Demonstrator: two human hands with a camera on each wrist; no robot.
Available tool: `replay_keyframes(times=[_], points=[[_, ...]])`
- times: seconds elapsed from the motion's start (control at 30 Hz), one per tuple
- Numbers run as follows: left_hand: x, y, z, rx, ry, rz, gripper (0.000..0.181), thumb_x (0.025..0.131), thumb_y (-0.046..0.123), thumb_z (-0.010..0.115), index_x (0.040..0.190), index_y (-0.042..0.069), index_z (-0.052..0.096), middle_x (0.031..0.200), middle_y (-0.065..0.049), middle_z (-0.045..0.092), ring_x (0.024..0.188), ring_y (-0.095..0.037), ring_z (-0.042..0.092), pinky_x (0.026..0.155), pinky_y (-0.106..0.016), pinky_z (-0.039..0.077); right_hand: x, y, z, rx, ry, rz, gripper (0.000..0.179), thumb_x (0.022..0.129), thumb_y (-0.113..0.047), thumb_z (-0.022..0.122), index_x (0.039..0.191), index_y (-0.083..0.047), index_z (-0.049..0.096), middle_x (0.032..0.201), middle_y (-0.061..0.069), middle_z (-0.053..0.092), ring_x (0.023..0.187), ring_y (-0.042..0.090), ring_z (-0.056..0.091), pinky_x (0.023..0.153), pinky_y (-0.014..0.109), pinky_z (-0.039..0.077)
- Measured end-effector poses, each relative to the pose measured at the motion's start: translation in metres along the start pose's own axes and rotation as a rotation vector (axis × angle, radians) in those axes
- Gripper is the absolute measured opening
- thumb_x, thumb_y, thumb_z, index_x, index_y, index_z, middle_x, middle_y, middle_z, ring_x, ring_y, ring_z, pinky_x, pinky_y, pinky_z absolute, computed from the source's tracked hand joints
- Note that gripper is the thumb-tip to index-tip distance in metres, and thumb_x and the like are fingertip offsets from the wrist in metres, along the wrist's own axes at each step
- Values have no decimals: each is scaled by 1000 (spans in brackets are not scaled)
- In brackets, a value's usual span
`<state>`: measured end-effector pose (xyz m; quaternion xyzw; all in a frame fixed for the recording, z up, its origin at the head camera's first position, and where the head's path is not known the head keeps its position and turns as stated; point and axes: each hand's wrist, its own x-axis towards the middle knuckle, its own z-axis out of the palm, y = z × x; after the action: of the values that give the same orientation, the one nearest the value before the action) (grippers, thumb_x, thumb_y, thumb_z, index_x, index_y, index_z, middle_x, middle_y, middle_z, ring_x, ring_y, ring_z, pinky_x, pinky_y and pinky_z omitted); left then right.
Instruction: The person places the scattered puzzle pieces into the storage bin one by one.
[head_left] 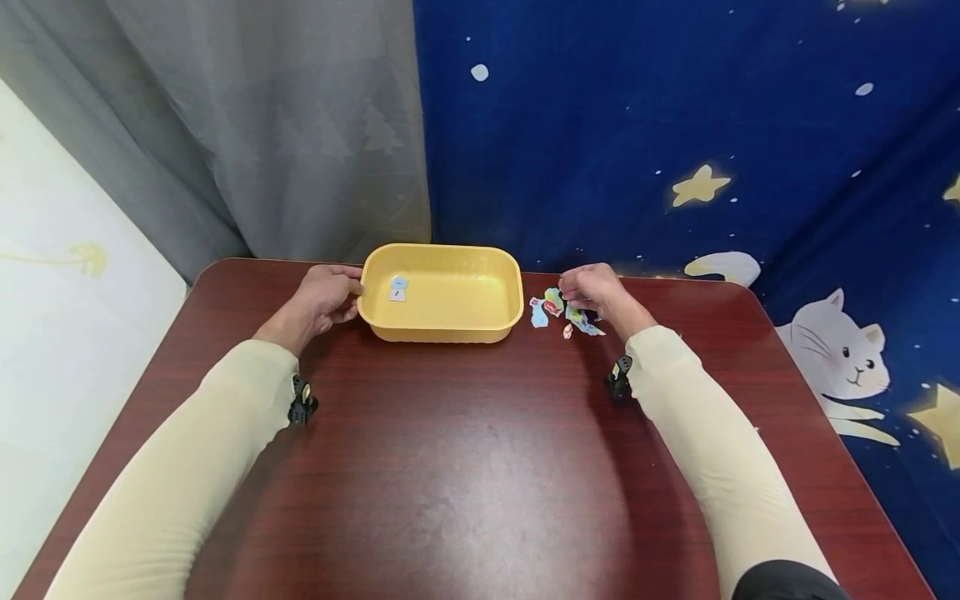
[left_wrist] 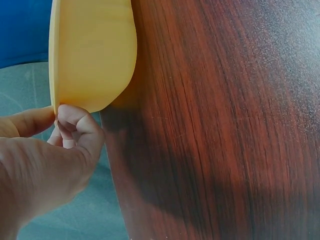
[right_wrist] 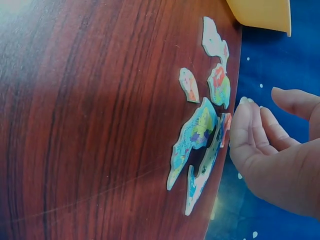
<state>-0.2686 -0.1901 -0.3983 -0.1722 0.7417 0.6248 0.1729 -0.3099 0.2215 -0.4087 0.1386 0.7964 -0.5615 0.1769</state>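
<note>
At the far side of the table stands a yellow plastic basin (head_left: 442,336). My left hand (head_left: 321,300) pinches its left rim between thumb and fingers, as the left wrist view also shows on the basin's end (left_wrist: 95,50). Inside, toward its left, lie small light-blue and whitish pieces (head_left: 397,295). My right hand (head_left: 597,288) hovers beside several flat, irregular map-printed puzzle pieces (head_left: 585,321) to the basin's right. In the right wrist view its fingers (right_wrist: 243,130) bend loosely with the thumb apart, nothing visible between them. The nearest piece (right_wrist: 226,129) lies just by the fingertips.
The dark red wooden table (head_left: 450,450) ends just behind the basin and the pieces. Behind it hang a grey curtain (head_left: 315,125) and a blue curtain (head_left: 585,125) with stars and a cat. A white panel (head_left: 67,292) stands at the left.
</note>
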Motion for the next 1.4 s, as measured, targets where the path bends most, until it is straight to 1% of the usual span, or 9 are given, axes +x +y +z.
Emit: replay_keyframes(times=[0.23, 0.33, 0.73, 0.8, 1.0, 1.1, 1.17, 1.3, 1.4], points=[[1, -3, -2, -5, -1, -4, 45, 98, 7, 48, 143, 3, 43, 71, -2, 54, 54, -9, 51, 51, -19, 50, 5, 7, 7, -53, -19, 17, 41, 91, -5, 58, 130, 5, 55, 96, 5, 60, 85, 17, 58, 86, 30, 55], [1, -5, -3, -2, -2, -5, 45, 98, 7, 48, 143, 4, 43, 72, -2, 54, 54, -9, 51, 52, -20, 50, 8, 11, 11, -84, -12, 14, 39, 90, -3, 59, 128, 5, 57, 90, 4, 60, 81, 15, 57, 86, 30, 55], [0, -7, -5, 0, 2, -7, 43, 98, 7, 48, 140, 4, 44, 70, 0, 53, 55, -9, 51, 52, -19, 50, 17, 22, 27, -263, 53, -39, 40, 81, -2, 70, 120, 3, 61, 103, 9, 62, 64, 7, 58, 58, 18, 51], [0, -6, -6, -1, -2, -6, 43, 98, 7, 48, 141, 3, 44, 71, 0, 54, 55, -9, 52, 52, -19, 50, 19, 23, 29, -318, 78, -47, 43, 81, -5, 72, 121, 3, 60, 105, 11, 63, 68, 9, 58, 57, 18, 50], [3, -1, 0, 21, -1, -1, 42, 98, 8, 49, 140, 4, 46, 81, -4, 55, 55, -10, 51, 52, -20, 50, 14, 20, 33, -466, 176, -42, 60, 81, -10, 73, 135, 0, 52, 126, 17, 59, 96, 25, 57, 79, 31, 53], [4, 3, 2, 28, 3, 7, 41, 98, 8, 49, 138, 4, 47, 81, -4, 55, 56, -10, 51, 53, -20, 50, 13, 18, 34, -518, 226, -43, 60, 80, -11, 73, 135, 0, 53, 125, 16, 60, 99, 26, 57, 88, 37, 53], [4, 4, 3, 29, 8, 10, 40, 98, 7, 49, 138, 4, 47, 80, -3, 54, 55, -10, 51, 53, -20, 50, 13, 16, 35, -546, 257, -53, 56, 78, -10, 74, 130, 0, 57, 117, 14, 63, 96, 26, 56, 89, 37, 52], [5, 4, 2, 27, 10, 5, 41, 97, 7, 49, 138, 4, 47, 77, -2, 54, 56, -10, 52, 53, -20, 50, 14, 12, 40, -594, 298, -49, 16, 76, -9, 74, 86, -3, 63, 75, 6, 58, 77, 24, 53, 68, 31, 49], [5, 2, 1, 25, 9, -5, 41, 97, 7, 49, 138, 4, 47, 77, -3, 54, 56, -10, 52, 53, -20, 50, 15, 10, 43, -607, 307, -32, 29, 75, -8, 73, 62, -11, 48, 56, 1, 43, 65, 24, 49, 55, 29, 41]])
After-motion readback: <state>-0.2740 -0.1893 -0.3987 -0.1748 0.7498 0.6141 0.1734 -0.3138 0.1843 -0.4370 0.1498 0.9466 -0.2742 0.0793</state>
